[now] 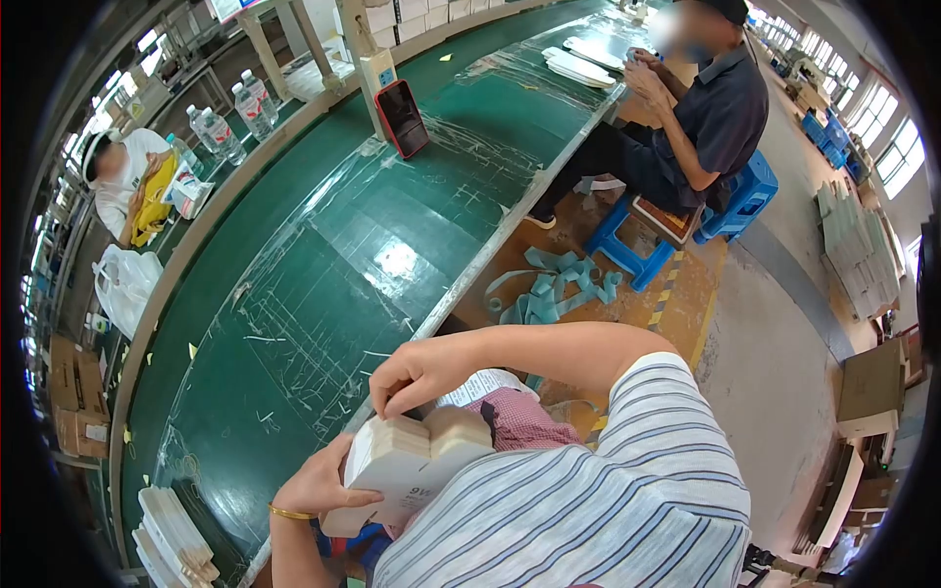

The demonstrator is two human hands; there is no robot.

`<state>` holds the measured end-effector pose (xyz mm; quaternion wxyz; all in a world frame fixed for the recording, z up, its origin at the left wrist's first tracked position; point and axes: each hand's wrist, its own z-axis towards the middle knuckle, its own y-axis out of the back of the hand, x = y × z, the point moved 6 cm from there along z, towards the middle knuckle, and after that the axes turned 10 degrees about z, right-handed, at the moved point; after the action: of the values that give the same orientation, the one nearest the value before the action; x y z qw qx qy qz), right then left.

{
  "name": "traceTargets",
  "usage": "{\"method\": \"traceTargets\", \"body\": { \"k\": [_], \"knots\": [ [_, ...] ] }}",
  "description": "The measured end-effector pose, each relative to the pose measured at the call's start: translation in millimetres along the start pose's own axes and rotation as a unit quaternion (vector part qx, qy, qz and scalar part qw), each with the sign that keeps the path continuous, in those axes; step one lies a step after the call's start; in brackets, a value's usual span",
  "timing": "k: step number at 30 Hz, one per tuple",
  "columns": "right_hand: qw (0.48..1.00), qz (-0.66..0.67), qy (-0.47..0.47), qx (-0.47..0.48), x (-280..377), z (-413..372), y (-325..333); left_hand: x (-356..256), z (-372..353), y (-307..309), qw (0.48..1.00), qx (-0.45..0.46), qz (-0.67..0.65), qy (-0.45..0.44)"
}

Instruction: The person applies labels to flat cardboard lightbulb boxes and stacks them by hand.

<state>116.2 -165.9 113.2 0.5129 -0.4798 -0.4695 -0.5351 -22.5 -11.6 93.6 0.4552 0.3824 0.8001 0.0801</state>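
Observation:
A thick stack of white die-cut card pieces (397, 470) rests against my body, its notched edges facing up and some printing on its front. My left hand (328, 487) grips the stack from the left, with the thumb across the front face. Above it, my right hand (421, 377) has its fingers curled and pressed together at the stack's top edge. What those fingertips hold, if anything, is too small to make out. Printed white paper (482, 385) and red checked cloth (529, 419) show behind the stack, at my lap.
A green worktable (323, 265) carries a phone in a red case (402, 120), scraps, and a stack of white pieces (176, 539). Bottles (253, 108) stand beyond its rail. A co-worker (706, 108) sits at right near blue stools (637, 245); another person (132, 181) is at left.

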Motion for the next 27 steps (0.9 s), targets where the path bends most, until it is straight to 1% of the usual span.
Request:
{"method": "traceTargets", "body": {
  "k": [2, 3, 4, 6, 8, 10, 12, 13, 17, 20, 23, 25, 26, 27],
  "knots": [
    [0.998, -0.008, 0.059, 0.011, 14.3, -2.2, -0.2, -2.1, 9.5, 0.1, 0.998, 0.009, -0.045, -0.036],
    [0.996, -0.039, 0.073, 0.033, 6.2, -0.8, -1.0, 5.8, 9.7, 0.6, 0.996, 0.001, -0.079, -0.035],
    [0.997, -0.055, 0.023, 0.05, 7.2, -1.8, -1.9, 10.4, 9.6, 2.2, 0.996, -0.003, -0.08, -0.028],
    [0.997, -0.023, -0.012, 0.07, 9.0, -2.9, -8.4, 9.5, 12.8, 2.1, 1.0, 0.013, -0.028, -0.001],
    [0.994, -0.064, 0.005, 0.09, 10.1, -4.9, -12.5, 14.7, 14.1, 5.7, 0.999, 0.019, -0.033, 0.003],
    [0.992, -0.089, 0.002, 0.092, 7.7, -3.0, -10.6, 23.4, 12.9, 4.6, 0.999, 0.016, -0.046, -0.012],
    [0.99, -0.106, -0.009, 0.09, 3.3, -5.0, -6.9, 26.4, 11.0, 0.3, 0.998, 0.008, -0.056, -0.007],
    [0.988, -0.114, -0.054, 0.092, 0.5, -3.6, -2.9, 30.0, 10.2, 0.0, 0.998, 0.006, -0.06, -0.006],
    [0.989, -0.11, -0.013, 0.102, -7.4, 6.6, 13.7, 34.1, 10.5, -0.5, 0.998, -0.009, -0.051, -0.032],
    [0.979, -0.101, -0.05, 0.168, -19.4, 14.8, 9.3, 25.1, 8.6, -0.1, 0.999, -0.004, -0.023, -0.044],
    [0.984, -0.058, -0.068, 0.157, -30.3, 13.7, 12.6, 28.6, 8.1, 0.2, 0.999, 0.0, -0.025, -0.026],
    [0.988, -0.027, -0.074, 0.137, -32.1, 11.3, 13.5, 32.5, 9.1, -1.3, 0.999, -0.009, -0.02, -0.037],
    [0.988, -0.046, -0.066, 0.133, -25.7, 10.4, 10.4, 33.7, 10.0, -1.5, 0.999, -0.014, -0.017, -0.042],
    [0.988, -0.065, -0.058, 0.129, -19.3, 9.5, 7.3, 32.9, 8.4, -0.8, 0.999, -0.004, -0.017, -0.03]
  ]
}}
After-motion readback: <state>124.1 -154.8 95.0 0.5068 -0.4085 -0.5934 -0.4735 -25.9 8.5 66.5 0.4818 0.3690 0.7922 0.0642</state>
